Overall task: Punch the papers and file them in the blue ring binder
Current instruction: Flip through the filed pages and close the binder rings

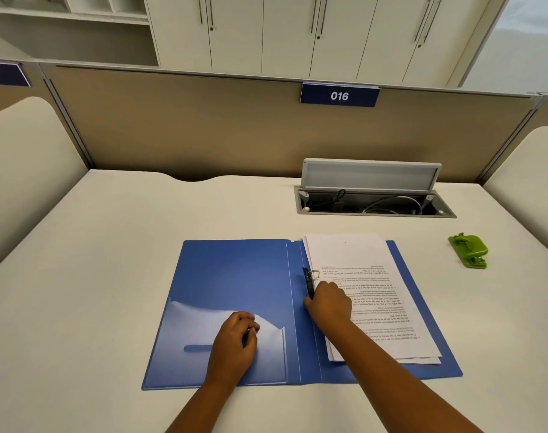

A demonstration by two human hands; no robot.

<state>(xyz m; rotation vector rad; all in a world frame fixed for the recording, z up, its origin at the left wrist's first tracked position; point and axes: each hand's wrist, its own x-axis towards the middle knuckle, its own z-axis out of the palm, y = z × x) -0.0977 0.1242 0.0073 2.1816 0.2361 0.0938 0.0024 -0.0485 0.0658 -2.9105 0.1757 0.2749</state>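
With right fingers (310, 303) curled at the clip (308, 284) (left fingers (251, 323) loosely curled, empty), papers (360, 276) beneath could slip off the ring (315, 273).

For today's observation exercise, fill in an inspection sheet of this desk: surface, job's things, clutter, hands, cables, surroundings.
Surface: pale desk, bare around the work.
Job's things: blue ring binder lies open; papers sit on its right half at the ring mechanism; green hole punch stands apart, right.
Clutter: nothing seen.
Hands: left hand rests on the binder's inner pocket, fingers curled; right hand is at the ring mechanism.
Cables: coiled in the open desk hatch.
Surroundings: partition with 016 sign, cabinets behind.
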